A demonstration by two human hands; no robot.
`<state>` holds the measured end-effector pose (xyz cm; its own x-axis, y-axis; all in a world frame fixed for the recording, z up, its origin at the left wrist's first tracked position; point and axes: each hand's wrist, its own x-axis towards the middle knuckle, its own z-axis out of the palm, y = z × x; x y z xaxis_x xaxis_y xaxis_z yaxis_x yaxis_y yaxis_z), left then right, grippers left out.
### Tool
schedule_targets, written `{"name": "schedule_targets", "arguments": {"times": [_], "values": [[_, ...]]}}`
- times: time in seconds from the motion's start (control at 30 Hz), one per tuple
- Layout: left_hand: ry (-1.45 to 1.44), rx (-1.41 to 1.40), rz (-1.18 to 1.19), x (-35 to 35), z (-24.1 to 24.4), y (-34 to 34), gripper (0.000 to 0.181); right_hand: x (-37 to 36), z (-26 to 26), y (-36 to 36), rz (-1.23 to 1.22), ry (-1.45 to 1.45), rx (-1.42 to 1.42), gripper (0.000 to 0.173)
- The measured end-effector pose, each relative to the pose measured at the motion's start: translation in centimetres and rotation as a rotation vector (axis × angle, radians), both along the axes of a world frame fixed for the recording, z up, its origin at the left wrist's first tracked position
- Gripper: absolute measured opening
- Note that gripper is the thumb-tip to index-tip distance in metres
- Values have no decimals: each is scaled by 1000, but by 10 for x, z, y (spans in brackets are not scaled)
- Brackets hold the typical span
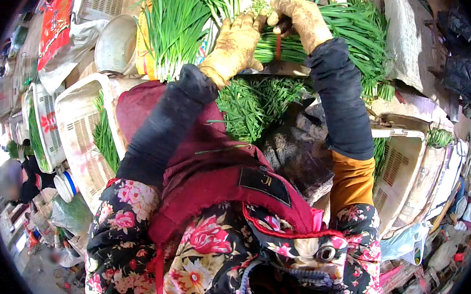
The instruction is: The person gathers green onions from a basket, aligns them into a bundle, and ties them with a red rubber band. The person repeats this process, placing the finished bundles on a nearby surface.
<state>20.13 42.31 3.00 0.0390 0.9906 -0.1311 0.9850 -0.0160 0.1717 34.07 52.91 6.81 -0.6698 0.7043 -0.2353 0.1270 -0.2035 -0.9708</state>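
Observation:
Both my hands wear stained tan work gloves and meet over a work surface of leafy greens. My left hand (236, 40) lies palm down, its fingers fairly straight and its thumb apart; what is beneath it is hidden. My right hand (301, 22) curls its fingers over a bundle of garlic chives (287, 50) tied with a red band (278, 46). Whether it grips anything is unclear. Small pale clippings (259, 5) lie just beyond the fingertips. Loose chives (174, 28) with white stem ends are spread left of my left hand. More chives (358, 32) are piled at right.
Fallen green leaves (254, 107) lie below the work surface, before my knees. White plastic baskets (81, 124) (397, 170) with greens flank me. A metal bucket (117, 44), a red bag (57, 24) and a woven sack (402, 40) stand farther out. People (12, 176) are at the far left.

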Motion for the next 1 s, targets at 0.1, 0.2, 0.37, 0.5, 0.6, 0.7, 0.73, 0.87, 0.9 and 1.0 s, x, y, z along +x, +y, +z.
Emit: {"name": "schedule_targets", "arguments": {"times": [0.1,0.2,0.37,0.5,0.6,0.7,0.73,0.87,0.9,1.0], "values": [[-24,122,-13,-1,-9,0,104,7,-6,-7,41,94,-29,31],[-189,78,-11,-6,-9,1,66,6,-2,-20,71,54,-121,28],[-447,72,141,-12,-13,5,34,1,-6,-42,330,15,-40,24],[-348,96,53,-12,-5,11,40,2,-9,-52,345,-36,58,28],[-587,-88,72,-15,-6,5,44,-3,-17,-46,30,248,-226,31],[-509,38,-84,-18,-17,15,63,-5,-16,-17,-214,338,-144,33],[-501,-27,-161,-21,-17,21,75,-15,-24,-11,-328,557,-276,26],[-353,-475,-66,-30,6,38,101,-15,-5,-13,-219,438,-378,26],[-423,-437,-55,-27,10,38,100,-14,-5,-11,-189,394,-351,26],[-477,-311,-68,-18,13,34,93,-12,-3,-9,-129,311,-272,26]]}}
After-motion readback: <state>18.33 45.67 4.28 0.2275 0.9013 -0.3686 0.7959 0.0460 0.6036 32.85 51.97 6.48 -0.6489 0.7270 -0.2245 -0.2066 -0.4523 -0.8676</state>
